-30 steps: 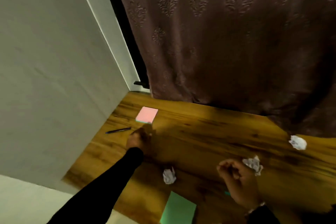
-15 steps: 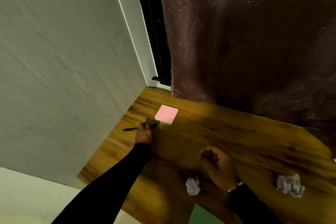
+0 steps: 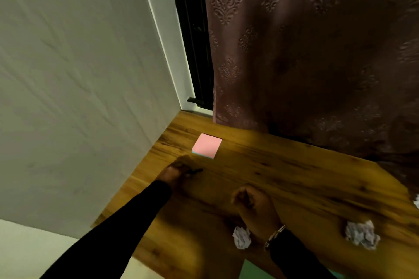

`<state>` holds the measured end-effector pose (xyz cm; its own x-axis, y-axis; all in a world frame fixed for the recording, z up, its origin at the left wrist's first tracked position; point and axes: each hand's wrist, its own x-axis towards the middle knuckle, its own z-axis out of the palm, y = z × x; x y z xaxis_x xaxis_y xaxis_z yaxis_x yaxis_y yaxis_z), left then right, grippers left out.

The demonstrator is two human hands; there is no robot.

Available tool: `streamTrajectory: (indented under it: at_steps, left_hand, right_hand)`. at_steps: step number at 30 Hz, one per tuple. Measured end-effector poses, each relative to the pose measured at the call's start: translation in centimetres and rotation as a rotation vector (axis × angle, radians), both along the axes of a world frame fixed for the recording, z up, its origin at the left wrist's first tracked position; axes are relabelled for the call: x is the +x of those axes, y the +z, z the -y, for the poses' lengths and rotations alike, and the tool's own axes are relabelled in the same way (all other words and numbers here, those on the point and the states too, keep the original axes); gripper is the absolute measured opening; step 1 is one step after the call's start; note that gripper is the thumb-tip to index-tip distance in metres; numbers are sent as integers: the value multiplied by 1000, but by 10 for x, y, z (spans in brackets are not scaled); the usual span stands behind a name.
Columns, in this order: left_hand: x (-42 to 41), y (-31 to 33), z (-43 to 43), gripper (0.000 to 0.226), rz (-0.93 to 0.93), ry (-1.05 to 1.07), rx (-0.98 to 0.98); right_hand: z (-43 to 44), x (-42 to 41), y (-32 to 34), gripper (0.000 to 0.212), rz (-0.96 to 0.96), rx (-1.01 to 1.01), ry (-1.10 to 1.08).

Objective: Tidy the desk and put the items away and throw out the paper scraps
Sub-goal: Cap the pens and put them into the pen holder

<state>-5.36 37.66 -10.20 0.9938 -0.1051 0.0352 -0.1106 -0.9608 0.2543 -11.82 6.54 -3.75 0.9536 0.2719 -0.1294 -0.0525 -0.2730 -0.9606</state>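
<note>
My left hand [image 3: 175, 171] lies on the wooden desk [image 3: 283, 172] near the wall, its fingers closed over a black pen [image 3: 195, 171]; only the pen's tip shows past the fingers. A pink sticky-note pad [image 3: 207, 145] lies just beyond that hand. My right hand [image 3: 254, 205] hovers over the desk's middle with curled fingers and nothing visible in it. One crumpled paper ball [image 3: 242, 236] sits beside my right wrist. A second paper ball [image 3: 361, 234] lies further right. A third paper scrap [image 3: 416, 204] peeks in at the right edge.
A grey wall [image 3: 79, 97] borders the desk on the left. A brown patterned curtain [image 3: 317, 52] hangs along the back edge. A green pad [image 3: 251, 270] pokes in at the bottom, partly under my right sleeve.
My left hand reached left and closed over the pen, which lay free a second ago. My right hand drew left, away from the paper ball. The view swung left.
</note>
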Motion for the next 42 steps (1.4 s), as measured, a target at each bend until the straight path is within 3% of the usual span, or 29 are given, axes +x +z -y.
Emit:
streamTrajectory:
  at_steps: [2,5,10,13,16,17,19,23,35,42]
  left_hand:
    - [0,6,30,49,133,-240,8]
    - [1,37,95,26,264,-599,-145]
    - [8,75,174,25,427,-761,-208]
    - [0,96,210,25,404,-508,-455]
    - [-4,129,245,9,138,87,-1207]
    - [-2,136,252,10,13,173,-1422]
    - [0,142,264,16,-175,213,-1612]
    - [-6,144,286,18,-319,164,-1668]
    - [-24,154,313,24,-381,71,-1728]
    - [-36,155,328,32,-410,-24,-1683]
  right_hand:
    - [7,6,6,16,17,-24,-40]
    - [30,14,20,35,7,-66,-106]
    - [65,7,35,13,-1,81,-246]
    - [93,-3,36,18,-19,255,-395]
    - [119,-15,43,17,-43,456,-539]
    - [125,-19,46,17,-39,502,-562]
    - [136,-25,47,18,-26,539,-582]
    - [149,-29,54,17,-13,597,-614]
    - [154,-33,60,19,79,458,-547]
    - [146,-37,52,23,234,71,-525]
